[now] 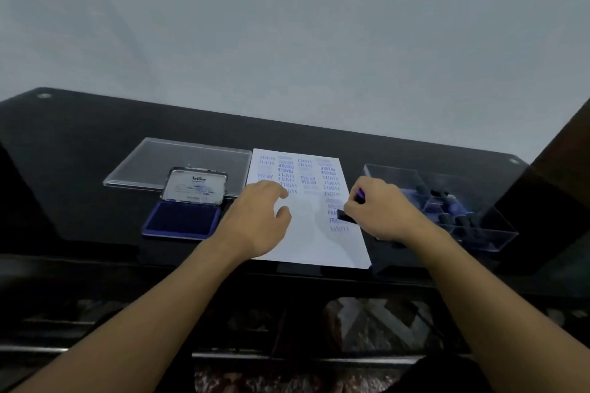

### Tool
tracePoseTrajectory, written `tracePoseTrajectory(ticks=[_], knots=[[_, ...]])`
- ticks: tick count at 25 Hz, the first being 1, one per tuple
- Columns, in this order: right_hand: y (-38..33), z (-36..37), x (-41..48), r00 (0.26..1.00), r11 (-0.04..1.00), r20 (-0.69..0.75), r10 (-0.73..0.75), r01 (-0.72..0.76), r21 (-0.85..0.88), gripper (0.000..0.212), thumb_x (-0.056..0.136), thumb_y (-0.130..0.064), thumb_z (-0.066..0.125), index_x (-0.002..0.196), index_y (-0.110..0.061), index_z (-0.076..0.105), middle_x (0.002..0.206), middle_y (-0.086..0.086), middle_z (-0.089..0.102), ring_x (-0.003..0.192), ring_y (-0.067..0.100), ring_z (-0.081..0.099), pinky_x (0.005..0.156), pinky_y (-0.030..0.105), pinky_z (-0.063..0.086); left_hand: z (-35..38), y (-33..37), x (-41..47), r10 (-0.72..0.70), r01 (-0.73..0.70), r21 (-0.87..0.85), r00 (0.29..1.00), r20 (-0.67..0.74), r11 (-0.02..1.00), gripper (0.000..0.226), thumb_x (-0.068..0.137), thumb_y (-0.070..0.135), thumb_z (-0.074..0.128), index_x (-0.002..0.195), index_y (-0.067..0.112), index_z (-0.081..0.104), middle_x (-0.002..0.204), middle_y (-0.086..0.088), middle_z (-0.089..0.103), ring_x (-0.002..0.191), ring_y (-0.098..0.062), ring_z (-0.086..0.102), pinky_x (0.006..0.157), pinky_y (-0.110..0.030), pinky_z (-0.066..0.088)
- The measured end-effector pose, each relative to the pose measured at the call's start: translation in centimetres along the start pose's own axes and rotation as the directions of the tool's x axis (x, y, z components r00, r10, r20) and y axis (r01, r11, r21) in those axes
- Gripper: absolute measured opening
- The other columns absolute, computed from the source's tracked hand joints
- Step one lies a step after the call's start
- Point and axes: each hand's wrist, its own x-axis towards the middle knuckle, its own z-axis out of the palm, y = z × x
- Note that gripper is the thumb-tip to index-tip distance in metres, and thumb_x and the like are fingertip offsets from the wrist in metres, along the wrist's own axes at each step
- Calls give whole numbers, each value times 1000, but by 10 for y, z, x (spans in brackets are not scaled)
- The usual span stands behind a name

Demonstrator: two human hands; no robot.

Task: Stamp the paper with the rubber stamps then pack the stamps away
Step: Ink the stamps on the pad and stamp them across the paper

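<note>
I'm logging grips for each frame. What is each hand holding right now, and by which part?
The right hand grips a rubber stamp by its purple handle, base on the paper. The left hand holds nothing, resting open on the paper.

Dark glossy table (95, 137), pale wall (287, 25)

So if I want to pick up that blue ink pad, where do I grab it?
Grab the ink pad by its flat base, at the left and right edges, coming from above. The lid stands open at the back, and the middle is wet ink, so keep your fingers off it.
</note>
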Motion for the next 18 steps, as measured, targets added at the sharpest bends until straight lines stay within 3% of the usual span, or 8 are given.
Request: tracePoseTrajectory(ticks=[4, 11, 18], knots=[[17, 7, -3, 1000, 999, 27, 3, -2, -34, 16, 91, -25, 60, 87, -10, 57, 80, -1, 60, 64, 14, 50, 53, 27, 41, 22, 2, -4, 19, -23, 56, 997, 73, 998, 37, 94, 27, 47, 129, 17, 54, 139, 4, 50, 130, -14, 38, 104, -24, 27], [17, 20, 0, 997, 997, 66, -41, 45, -55, 15, 91, -28, 60, 88, -14, 54, 83, -2, 60, 70, 18, 56, 59, 30, 46, 27, -1, -11, 103, -104, 95, 995, 17, 990, 33, 93, 23, 50, 123, 13, 58, 131, 2, 56, 124, -15, 43, 102, -21, 24], [13, 33, 2, 994, 980, 97, -51, 68, -189, 14, 95, -30, 52, 97, -16, 50, 86, 3, 64, 73, 22, 62, 66, 39, 54, 28, -2, -11, 119, -117, 106, 993, -8, 987, 31, 92, 22, 52, 121, 13, 59, 128, 2, 57, 122, -14, 44, 97, -16, 21]])
